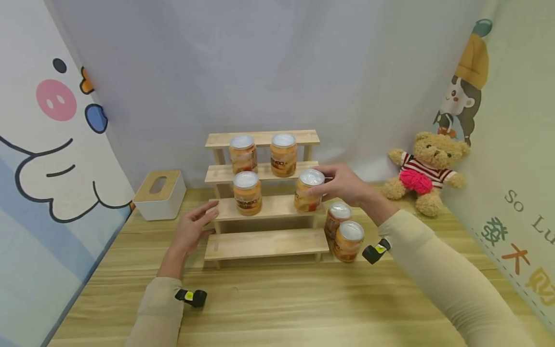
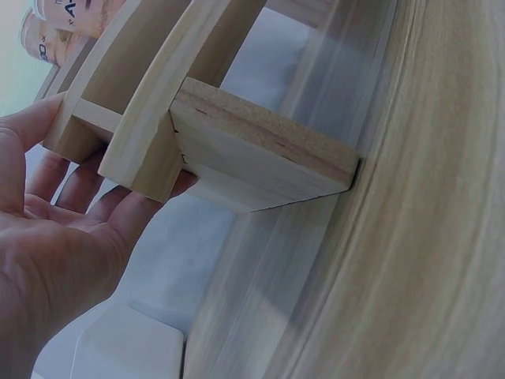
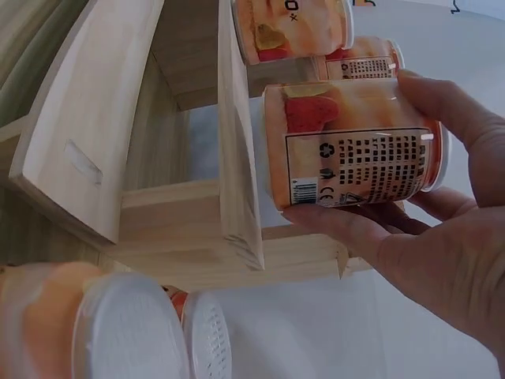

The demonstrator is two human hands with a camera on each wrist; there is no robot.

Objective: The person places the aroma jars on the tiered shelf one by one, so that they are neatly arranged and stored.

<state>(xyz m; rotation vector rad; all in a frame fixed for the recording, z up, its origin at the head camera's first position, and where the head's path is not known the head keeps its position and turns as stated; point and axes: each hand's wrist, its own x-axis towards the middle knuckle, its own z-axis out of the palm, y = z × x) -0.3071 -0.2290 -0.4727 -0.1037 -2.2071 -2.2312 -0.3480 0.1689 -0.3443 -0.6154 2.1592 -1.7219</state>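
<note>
A stepped wooden display rack (image 1: 266, 243) stands on the table, with orange fruit cans with silver lids on its upper steps. My right hand (image 1: 340, 185) grips one such can (image 1: 303, 197) by its side, at the right end of the second step from the front. In the right wrist view the thumb and fingers wrap this can (image 3: 355, 146), its printed label facing the camera. At the rack's left side, my left hand (image 1: 195, 226) holds the step ends, the thumb on one board and fingertips behind the boards. Another can (image 1: 248, 195) stands left on that same step.
Two cans (image 1: 242, 154) (image 1: 284, 156) stand higher on the rack. Another two cans (image 1: 338, 217) (image 1: 348, 243) stand on the table by its right side. A tissue box (image 1: 158, 197) is at the left, a teddy bear (image 1: 427, 168) at the right, a curtain (image 1: 260, 62) behind.
</note>
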